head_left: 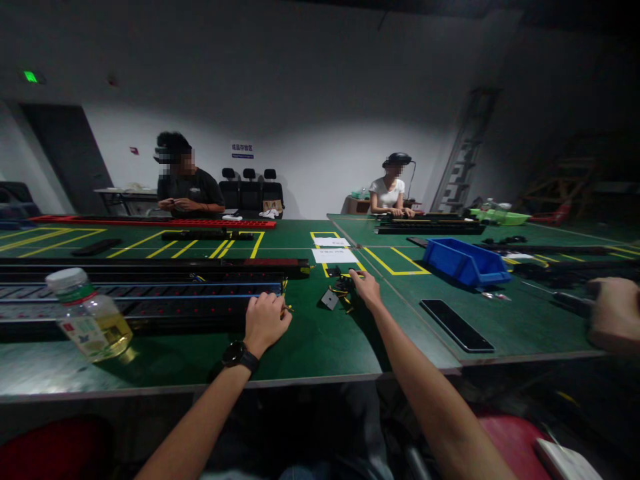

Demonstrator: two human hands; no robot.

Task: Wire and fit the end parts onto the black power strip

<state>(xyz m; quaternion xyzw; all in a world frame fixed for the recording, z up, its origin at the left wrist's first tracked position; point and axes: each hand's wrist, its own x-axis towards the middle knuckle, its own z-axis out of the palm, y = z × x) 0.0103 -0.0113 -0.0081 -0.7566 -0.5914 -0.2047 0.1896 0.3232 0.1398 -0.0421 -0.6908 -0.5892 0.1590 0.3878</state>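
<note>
My left hand (pixel 266 323), with a black watch (pixel 240 355) on its wrist, lies at the right end of a long black rail (pixel 200 305) with blue edges and red dots. Its fingers are curled, and short yellow wires (pixel 287 309) stick out at the fingertips. My right hand (pixel 367 289) reaches forward, fingers stretched to a small heap of black parts with yellow leads (pixel 343 283); whether it touches them is hard to see. A square grey metal plate (pixel 329 299) lies beside the heap, between my hands.
A drink bottle (pixel 90 320) stands at the left, before another black rail (pixel 150 268). A phone (pixel 457 325) and a blue bin (pixel 465 261) are to the right. Another person's hand (pixel 615 313) shows at the right edge. Two people (pixel 187 190) (pixel 387 193) work across the green table (pixel 300 363).
</note>
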